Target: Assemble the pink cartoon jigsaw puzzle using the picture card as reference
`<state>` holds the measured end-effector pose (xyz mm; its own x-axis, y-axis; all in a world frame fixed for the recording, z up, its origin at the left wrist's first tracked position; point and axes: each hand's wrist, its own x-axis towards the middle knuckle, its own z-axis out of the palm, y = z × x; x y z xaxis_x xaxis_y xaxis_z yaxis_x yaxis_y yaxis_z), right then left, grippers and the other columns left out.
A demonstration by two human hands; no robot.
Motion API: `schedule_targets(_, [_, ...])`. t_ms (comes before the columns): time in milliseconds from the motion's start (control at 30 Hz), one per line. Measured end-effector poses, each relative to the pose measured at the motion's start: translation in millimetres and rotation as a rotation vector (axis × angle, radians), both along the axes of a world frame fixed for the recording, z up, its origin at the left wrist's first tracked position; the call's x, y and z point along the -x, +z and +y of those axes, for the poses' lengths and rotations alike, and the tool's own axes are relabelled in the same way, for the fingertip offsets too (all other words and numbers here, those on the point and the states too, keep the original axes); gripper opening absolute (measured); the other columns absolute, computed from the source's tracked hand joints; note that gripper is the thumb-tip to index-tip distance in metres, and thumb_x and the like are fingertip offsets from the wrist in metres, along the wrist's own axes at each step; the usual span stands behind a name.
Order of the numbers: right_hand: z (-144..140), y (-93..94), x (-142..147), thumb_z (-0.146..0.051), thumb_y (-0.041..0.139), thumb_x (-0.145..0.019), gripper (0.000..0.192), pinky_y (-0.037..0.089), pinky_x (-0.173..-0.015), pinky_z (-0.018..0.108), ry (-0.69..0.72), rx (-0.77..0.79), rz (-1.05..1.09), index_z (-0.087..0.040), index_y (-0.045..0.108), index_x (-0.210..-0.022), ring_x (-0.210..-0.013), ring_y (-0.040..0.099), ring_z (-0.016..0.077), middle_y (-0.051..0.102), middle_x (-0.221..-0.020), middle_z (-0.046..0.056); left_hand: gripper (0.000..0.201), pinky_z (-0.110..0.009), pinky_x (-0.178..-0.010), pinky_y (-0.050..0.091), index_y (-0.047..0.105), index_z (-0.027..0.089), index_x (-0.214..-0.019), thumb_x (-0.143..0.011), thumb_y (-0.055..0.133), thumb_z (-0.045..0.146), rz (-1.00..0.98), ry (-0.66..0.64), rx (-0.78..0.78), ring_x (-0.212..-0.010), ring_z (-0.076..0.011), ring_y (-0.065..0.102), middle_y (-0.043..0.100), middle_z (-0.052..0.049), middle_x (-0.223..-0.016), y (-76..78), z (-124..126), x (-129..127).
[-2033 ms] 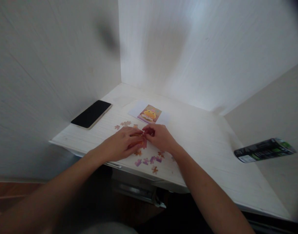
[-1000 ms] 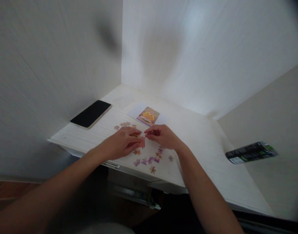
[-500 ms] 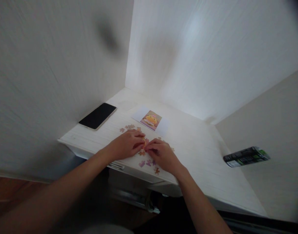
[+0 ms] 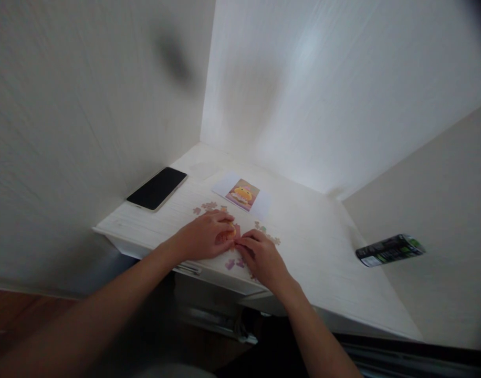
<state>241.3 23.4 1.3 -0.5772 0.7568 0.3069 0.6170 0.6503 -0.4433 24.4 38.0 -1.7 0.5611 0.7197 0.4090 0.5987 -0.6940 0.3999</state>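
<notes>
Both hands meet over a partly joined jigsaw section (image 4: 237, 231) in yellow and pink on the white desk. My left hand (image 4: 205, 234) lies over its left side, fingers curled round its edge and pressing on it. My right hand (image 4: 262, 255) is closed in a pinch at the section's right lower edge, on a jigsaw piece mostly hidden by the fingertips. Loose purple pieces (image 4: 234, 263) lie below the hands, brownish ones (image 4: 209, 206) above the left hand, and pale ones (image 4: 270, 236) beyond the right.
A picture card (image 4: 243, 195) with a yellow burger-like figure lies on white paper behind the pieces. A dark-screened phone (image 4: 157, 189) rests at the left of the desk (image 4: 303, 210). A black and green can (image 4: 390, 250) stands at the right. White walls enclose the desk.
My right hand has shifted slightly down and now covers more of the lower loose pieces. Pale pieces beyond it have come into view. My left hand stays nearly still.
</notes>
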Motion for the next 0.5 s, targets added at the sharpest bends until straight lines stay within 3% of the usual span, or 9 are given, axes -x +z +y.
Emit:
schedule_targets(167, [-1.7,-1.7,-1.0,-0.020,0.058,-0.093,0.017,0.052,-0.084,0.034,-0.003,-0.001,0.021,-0.021,0.070,-0.104,-0.091,0.061,0.0202,0.066,-0.098,0.009,0.034,-0.046,-0.109,0.040,0.067,0.022,-0.114,-0.085,0.064,0.039,0.028,-0.002,0.027,-0.125,-0.0282,0.052,0.059,-0.012,-0.132,-1.2,-0.7,1.2])
schedule_targets(500, [-1.9,-1.6,-3.1,-0.019,0.056,-0.093,0.016,0.052,-0.084,0.035,-0.006,-0.006,0.040,-0.020,0.068,-0.104,-0.093,0.061,0.0203,0.066,-0.100,0.009,0.034,-0.047,-0.108,0.040,0.067,0.021,-0.115,-0.087,0.061,0.040,0.018,-0.016,0.008,-0.124,-0.0275,0.052,0.059,-0.012,-0.131,-2.1,0.5,1.4])
